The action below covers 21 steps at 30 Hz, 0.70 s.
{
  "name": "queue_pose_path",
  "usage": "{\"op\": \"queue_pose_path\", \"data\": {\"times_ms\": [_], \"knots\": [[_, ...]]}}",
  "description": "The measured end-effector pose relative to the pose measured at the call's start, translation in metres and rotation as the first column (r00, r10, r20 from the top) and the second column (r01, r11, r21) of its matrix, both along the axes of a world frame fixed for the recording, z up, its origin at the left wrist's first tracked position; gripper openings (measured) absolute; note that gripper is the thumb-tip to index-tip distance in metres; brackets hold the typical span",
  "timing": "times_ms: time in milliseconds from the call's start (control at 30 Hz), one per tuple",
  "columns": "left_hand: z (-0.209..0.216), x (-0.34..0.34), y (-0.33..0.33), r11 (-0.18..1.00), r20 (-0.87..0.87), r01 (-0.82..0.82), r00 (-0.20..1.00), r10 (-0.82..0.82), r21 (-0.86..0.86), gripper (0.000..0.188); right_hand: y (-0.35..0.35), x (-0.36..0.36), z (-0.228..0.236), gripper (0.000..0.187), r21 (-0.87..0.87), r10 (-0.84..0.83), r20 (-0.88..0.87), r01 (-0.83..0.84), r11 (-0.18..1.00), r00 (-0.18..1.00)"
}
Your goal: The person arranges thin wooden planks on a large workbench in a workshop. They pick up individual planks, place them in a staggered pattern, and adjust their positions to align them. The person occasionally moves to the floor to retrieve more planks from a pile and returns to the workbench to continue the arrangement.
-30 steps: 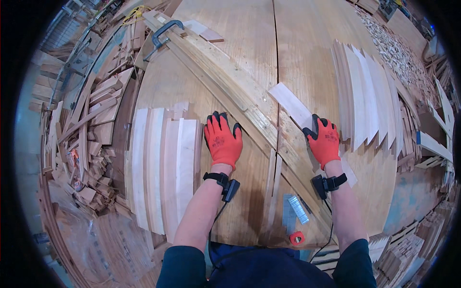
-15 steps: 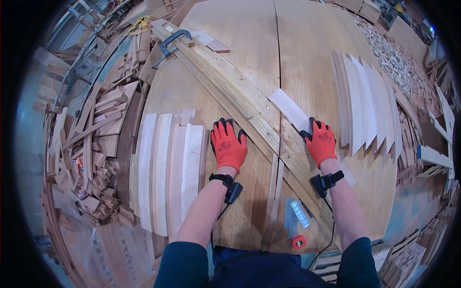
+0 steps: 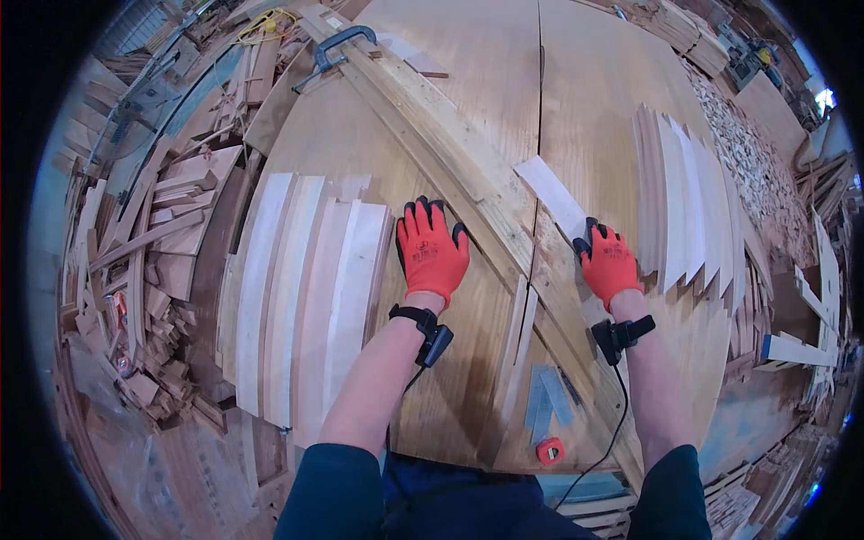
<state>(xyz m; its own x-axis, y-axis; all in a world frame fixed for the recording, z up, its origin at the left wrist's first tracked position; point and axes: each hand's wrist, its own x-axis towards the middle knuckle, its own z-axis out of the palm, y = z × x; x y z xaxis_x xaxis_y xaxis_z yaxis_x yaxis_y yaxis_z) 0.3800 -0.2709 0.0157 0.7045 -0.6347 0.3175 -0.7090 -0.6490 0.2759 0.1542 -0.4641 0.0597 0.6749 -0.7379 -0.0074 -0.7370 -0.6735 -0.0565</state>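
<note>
My left hand (image 3: 434,256), in a red glove with black fingertips, lies palm down on the wooden tabletop (image 3: 454,396), its fingers stretched out and holding nothing. Close by on its left is a row of pale curved boards (image 3: 333,297). My right hand (image 3: 610,265), gloved the same way, is closed over the near part of a short pale board (image 3: 551,198), with the thumb towards its left edge. That board lies slantwise over a long wooden beam (image 3: 423,121), which crosses the table diagonally between my hands.
A blue-grey C-clamp (image 3: 337,49) grips the beam's far end. Pointed curved boards (image 3: 688,202) are lined up at the right. Metal strips (image 3: 542,400) and a red tape measure (image 3: 550,451) lie near the front edge. Offcuts (image 3: 157,333) are heaped on the left.
The view has shifted slightly, so the scene sits a little differently. Both hands keep nearly the same places, and the short board has not visibly moved on the beam.
</note>
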Motion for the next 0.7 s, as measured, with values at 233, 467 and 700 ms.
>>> {"op": "queue_pose_path", "data": {"times_ms": [233,467,700], "knots": [[-0.011,0.011,-0.005,0.998,0.01,0.06,0.998,-0.06,-0.033,0.064,0.005,0.003,-0.009,0.057,0.063,-0.119,-0.033,0.121,0.991,0.992],[-0.031,0.018,-0.008,0.993,0.018,0.099,0.995,-0.098,-0.063,0.066,0.011,0.007,-0.017,0.056,0.038,-0.179,-0.049,0.181,0.983,0.983],[-0.042,0.022,-0.014,0.982,0.05,0.143,0.989,-0.137,-0.123,0.066,0.013,0.009,-0.021,0.056,0.016,-0.207,-0.041,0.207,0.978,0.978]]}}
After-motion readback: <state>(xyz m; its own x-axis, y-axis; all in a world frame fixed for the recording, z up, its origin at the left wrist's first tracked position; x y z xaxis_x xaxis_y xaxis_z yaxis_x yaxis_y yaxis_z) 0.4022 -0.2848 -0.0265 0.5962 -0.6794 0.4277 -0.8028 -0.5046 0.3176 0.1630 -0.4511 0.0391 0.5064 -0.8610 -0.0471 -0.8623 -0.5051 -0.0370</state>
